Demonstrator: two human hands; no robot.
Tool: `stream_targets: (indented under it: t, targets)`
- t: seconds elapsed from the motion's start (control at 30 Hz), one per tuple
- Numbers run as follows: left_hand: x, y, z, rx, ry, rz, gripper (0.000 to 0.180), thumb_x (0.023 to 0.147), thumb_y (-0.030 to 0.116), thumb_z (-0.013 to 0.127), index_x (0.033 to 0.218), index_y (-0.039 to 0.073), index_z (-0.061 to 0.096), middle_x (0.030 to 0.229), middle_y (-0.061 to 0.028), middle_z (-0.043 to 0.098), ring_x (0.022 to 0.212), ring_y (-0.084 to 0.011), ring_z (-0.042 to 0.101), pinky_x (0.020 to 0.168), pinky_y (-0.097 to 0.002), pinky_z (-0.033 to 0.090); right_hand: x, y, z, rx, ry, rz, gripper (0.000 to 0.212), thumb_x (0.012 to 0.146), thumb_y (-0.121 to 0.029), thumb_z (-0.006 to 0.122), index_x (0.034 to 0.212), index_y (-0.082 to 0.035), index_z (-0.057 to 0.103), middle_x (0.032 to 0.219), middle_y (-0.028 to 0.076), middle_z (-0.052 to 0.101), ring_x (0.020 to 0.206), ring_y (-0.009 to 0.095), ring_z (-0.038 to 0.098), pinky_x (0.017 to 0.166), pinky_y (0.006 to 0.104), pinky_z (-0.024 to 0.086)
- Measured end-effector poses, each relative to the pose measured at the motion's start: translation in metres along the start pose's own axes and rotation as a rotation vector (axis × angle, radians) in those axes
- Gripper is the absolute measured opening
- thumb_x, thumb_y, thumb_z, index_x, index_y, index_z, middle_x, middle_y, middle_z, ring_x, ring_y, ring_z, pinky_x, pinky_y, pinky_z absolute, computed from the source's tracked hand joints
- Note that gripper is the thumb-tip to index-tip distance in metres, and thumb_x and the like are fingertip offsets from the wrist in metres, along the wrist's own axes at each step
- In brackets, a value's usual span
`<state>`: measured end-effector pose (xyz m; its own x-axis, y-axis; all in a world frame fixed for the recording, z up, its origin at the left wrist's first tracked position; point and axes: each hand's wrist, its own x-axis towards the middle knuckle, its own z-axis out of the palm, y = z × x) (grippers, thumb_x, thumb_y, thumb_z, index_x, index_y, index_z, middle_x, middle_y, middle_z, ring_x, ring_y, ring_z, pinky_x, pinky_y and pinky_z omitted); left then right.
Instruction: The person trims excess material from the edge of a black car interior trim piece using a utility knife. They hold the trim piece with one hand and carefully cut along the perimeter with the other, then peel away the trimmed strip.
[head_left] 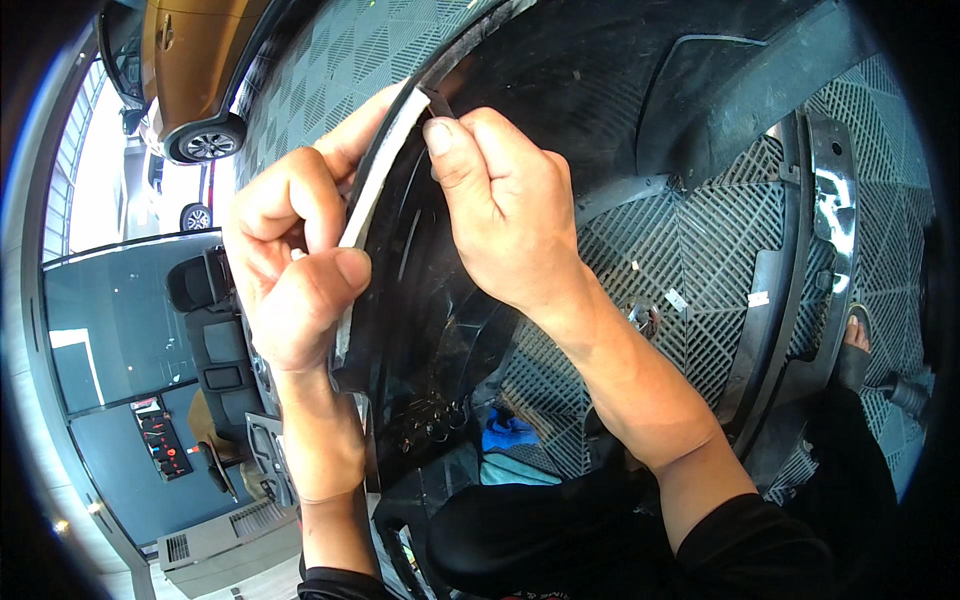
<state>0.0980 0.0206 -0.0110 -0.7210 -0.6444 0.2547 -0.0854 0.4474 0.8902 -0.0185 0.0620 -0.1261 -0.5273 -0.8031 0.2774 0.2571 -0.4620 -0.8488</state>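
Note:
A large black plastic car panel (590, 80), which looks like the inside of a bumper, spans the upper middle of the view. Along its curved left edge runs a pale strip (378, 183). My left hand (292, 262) is closed on that edge, with its thumb against the pale strip and some fingers behind the panel. Higher up, my right hand (512, 200) pinches the end of a narrow dark strip (437, 103) at the same edge. How far the dark strip extends under my fingers is hidden.
Grey grid floor tiles (640, 270) lie below. A metal-and-black frame part (775, 300) stands at right. Blue and teal cloths (515, 468) lie near my legs. An orange car (195, 70), an office chair (215, 345) and a grey cabinet (235, 545) are at left.

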Motion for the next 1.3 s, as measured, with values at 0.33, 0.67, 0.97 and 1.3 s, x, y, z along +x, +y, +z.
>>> stream_targets:
  t: [0.33,0.67,0.97,1.3]
  targets:
    - [0.001,0.025,0.014,0.849,0.12,0.318,0.021,0.083,0.0,0.067,0.073,0.005,0.05,0.119,-0.0322,0.068,0.104,-0.0296,0.069,0.097,-0.0413,0.052,0.003,-0.001,-0.004,-0.024,-0.073,0.089,0.029,0.105,-0.024,0.059,0.087,-0.001,0.061,0.061,0.015,0.061,0.055,0.027,0.064,0.051,0.0359,0.047]
    - [0.005,0.028,0.027,0.885,0.182,0.234,0.015,0.084,-0.002,0.061,0.095,-0.002,0.071,0.084,-0.0087,0.067,0.074,-0.015,0.059,0.069,-0.0259,0.047,-0.001,0.006,-0.001,0.022,-0.031,0.027,0.027,0.104,-0.024,0.06,0.09,-0.001,0.062,0.062,0.013,0.06,0.053,0.021,0.061,0.051,0.034,0.046]
    - [0.016,0.028,0.041,1.008,0.368,0.138,0.031,0.08,0.002,0.08,0.067,0.007,0.052,0.059,0.0037,0.048,0.053,-0.004,0.041,0.051,-0.0218,0.035,-0.003,0.007,0.001,0.054,-0.011,0.008,0.028,0.104,-0.026,0.061,0.09,-0.002,0.063,0.062,0.014,0.06,0.053,0.022,0.061,0.052,0.0347,0.047]
    - [0.01,0.054,0.062,1.273,0.231,-0.045,0.013,0.095,0.012,0.072,0.106,0.003,0.072,0.072,-0.004,0.061,0.068,-0.0115,0.057,0.064,-0.0252,0.044,-0.002,0.005,-0.006,0.022,-0.028,-0.023,0.031,0.105,-0.027,0.06,0.089,-0.001,0.063,0.061,0.012,0.06,0.052,0.02,0.06,0.052,0.0334,0.046]
